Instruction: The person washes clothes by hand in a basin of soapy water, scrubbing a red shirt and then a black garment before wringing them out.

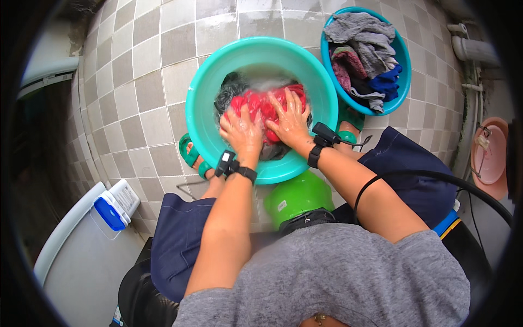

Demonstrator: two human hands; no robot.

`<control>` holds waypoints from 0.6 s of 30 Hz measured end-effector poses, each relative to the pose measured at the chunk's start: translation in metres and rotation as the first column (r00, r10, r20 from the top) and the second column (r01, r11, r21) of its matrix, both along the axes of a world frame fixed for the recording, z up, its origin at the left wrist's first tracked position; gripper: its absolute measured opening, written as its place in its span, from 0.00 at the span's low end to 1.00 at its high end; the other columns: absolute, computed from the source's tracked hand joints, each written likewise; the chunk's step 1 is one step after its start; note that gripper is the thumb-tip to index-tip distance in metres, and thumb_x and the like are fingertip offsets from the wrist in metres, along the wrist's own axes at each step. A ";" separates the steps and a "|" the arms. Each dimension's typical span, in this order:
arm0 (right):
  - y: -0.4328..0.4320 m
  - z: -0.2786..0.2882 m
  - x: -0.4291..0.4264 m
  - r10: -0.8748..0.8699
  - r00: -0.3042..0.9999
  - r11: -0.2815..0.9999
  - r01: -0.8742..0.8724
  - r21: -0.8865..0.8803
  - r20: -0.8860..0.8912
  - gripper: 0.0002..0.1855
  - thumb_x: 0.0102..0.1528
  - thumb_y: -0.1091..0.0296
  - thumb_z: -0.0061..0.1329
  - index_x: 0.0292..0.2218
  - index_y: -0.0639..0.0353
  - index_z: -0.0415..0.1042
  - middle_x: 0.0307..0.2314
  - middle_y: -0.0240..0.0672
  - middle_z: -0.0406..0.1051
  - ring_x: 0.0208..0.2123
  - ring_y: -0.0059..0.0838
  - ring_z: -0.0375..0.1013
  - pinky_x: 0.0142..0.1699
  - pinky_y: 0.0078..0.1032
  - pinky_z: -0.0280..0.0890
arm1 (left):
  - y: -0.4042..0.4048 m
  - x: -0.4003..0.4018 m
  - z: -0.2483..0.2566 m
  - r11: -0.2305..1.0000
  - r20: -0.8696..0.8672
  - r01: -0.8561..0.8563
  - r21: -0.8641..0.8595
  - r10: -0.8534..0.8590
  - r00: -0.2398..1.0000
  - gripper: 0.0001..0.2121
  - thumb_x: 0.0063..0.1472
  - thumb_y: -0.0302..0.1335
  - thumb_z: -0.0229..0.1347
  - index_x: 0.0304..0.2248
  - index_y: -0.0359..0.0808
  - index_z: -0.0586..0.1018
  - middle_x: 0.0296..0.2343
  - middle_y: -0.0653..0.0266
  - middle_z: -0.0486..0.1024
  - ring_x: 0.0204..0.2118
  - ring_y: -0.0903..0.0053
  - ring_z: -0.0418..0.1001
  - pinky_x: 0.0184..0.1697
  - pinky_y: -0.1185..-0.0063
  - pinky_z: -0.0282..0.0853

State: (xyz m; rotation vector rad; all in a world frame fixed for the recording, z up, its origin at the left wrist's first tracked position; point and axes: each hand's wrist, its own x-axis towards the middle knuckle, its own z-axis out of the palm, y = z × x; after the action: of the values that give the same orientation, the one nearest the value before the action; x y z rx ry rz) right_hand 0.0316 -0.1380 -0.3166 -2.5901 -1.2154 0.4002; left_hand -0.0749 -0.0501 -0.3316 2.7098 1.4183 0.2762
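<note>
A wet red garment (253,99) lies bunched in a large turquoise plastic basin (198,92) on the floor. My left hand (244,131) presses on its left part with wet, spread fingers. On the right part, my right hand (291,119) rests palm down, its fingers also apart. Dark wet cloth (229,92) shows at the basin's left inside and below the red one. Foamy, cloudy water (267,75) surrounds the laundry. Under the palms, the cloth is hidden.
A blue tub (403,92) of crumpled clothes (367,45) stands at the upper right. Near my knees is a bright green rounded object (300,196). A white container with a blue lid (109,214) is at left. A black hose (441,175) arcs by my right arm.
</note>
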 end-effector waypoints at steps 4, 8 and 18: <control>0.035 -0.018 0.013 0.013 0.997 0.998 -0.008 -0.067 0.076 0.28 0.50 0.49 0.52 0.51 0.46 0.66 0.49 0.45 0.62 0.50 0.47 0.58 0.46 0.53 0.56 | 0.040 0.022 -0.017 0.999 -0.122 0.036 -0.006 -0.037 0.992 0.17 0.55 0.47 0.53 0.37 0.45 0.80 0.34 0.58 0.73 0.40 0.59 0.67 0.39 0.60 0.61; 0.067 -0.027 0.049 0.039 0.984 0.898 -0.110 -0.427 -0.171 0.21 0.52 0.49 0.48 0.41 0.54 0.74 0.34 0.44 0.75 0.37 0.44 0.74 0.42 0.46 0.63 | 0.076 0.064 -0.009 0.920 -0.376 -0.061 -0.388 -0.098 0.921 0.16 0.57 0.42 0.53 0.25 0.39 0.83 0.27 0.54 0.79 0.29 0.59 0.77 0.31 0.63 0.69; 0.023 -0.006 0.050 -0.103 0.909 0.984 0.153 0.092 -0.403 0.23 0.52 0.51 0.53 0.42 0.58 0.71 0.41 0.48 0.72 0.45 0.48 0.70 0.49 0.42 0.64 | 0.097 0.017 -0.012 0.647 0.292 -0.088 -0.758 0.456 0.841 0.24 0.68 0.44 0.36 0.48 0.32 0.73 0.44 0.45 0.73 0.49 0.56 0.70 0.52 0.63 0.64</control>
State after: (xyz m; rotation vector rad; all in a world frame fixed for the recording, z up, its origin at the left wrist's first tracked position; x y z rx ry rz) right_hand 0.0814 -0.1151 -0.3224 -2.3148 -0.8931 0.7558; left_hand -0.0579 0.0473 -0.3436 1.6320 1.3921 0.2744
